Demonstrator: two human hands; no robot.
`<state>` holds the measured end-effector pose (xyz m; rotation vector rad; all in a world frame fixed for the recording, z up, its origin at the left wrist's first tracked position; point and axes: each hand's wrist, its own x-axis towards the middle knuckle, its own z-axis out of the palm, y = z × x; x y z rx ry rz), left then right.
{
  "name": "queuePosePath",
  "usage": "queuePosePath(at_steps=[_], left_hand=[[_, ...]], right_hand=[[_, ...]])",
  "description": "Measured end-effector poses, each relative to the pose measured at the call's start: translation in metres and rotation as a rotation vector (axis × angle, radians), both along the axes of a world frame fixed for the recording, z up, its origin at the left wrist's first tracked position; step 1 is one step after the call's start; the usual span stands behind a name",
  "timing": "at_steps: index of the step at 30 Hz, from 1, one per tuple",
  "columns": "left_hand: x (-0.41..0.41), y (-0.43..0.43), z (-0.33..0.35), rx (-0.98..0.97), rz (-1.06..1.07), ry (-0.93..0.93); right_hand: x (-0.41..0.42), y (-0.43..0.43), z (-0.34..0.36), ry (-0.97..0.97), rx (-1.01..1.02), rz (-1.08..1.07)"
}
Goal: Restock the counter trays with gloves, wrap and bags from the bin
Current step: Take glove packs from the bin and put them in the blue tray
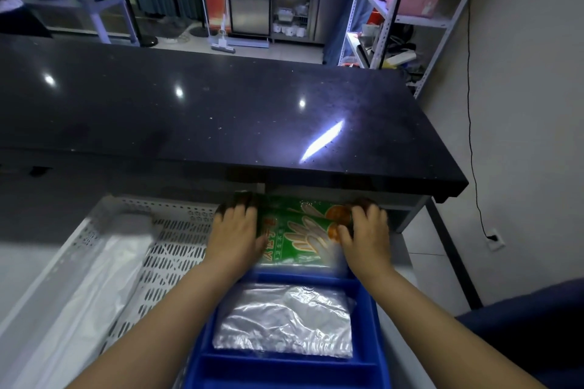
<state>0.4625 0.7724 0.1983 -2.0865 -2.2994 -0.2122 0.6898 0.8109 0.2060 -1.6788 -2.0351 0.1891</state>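
Observation:
A green pack of gloves (297, 230) with hand drawings lies in the far compartment of the blue tray (377, 319), under the black counter's edge. My left hand (235, 227) holds its left end and my right hand (368, 227) holds its right end, fingertips reaching into the shadow beneath the counter. Just behind it, a stack of clear plastic bags (284, 322) fills the tray's middle compartment. The nearest compartment shows bare blue bottom.
A white perforated bin (170, 249) stands to the left of the tray with white plastic wrap (88, 287) in it. The black counter top (221, 110) overhangs both. Metal shelving (395, 16) stands at the back right, and a cable runs down the right wall.

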Motion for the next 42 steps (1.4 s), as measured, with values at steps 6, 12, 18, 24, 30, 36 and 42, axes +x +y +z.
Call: queuePosePath(at_steps=[6, 12, 18, 24, 30, 36, 42], left_hand=[[-0.003, -0.001, -0.019, -0.008, -0.059, -0.008], [-0.002, -0.014, -0.019, 0.030, -0.092, 0.038], [0.001, -0.021, -0.019, 0.022, -0.083, 0.019], [0.002, -0.025, -0.011, -0.038, -0.060, -0.080], [0.006, -0.053, -0.003, 0.129, -0.214, -0.256], [0.018, -0.042, 0.001, -0.115, -0.260, -0.268], [0.019, -0.028, 0.005, -0.329, -0.112, -0.377]], right_hand=[[-0.005, -0.006, -0.006, 0.095, -0.119, -0.017], [-0.005, -0.020, -0.010, 0.085, -0.058, 0.027], [-0.004, -0.025, -0.013, 0.080, -0.056, 0.037], [-0.004, -0.030, -0.009, 0.103, -0.062, 0.020], [0.000, -0.055, -0.003, -0.009, 0.224, 0.333], [-0.018, -0.049, -0.004, -0.279, -0.099, 0.517], [-0.026, -0.033, 0.005, -0.315, -0.307, 0.420]])
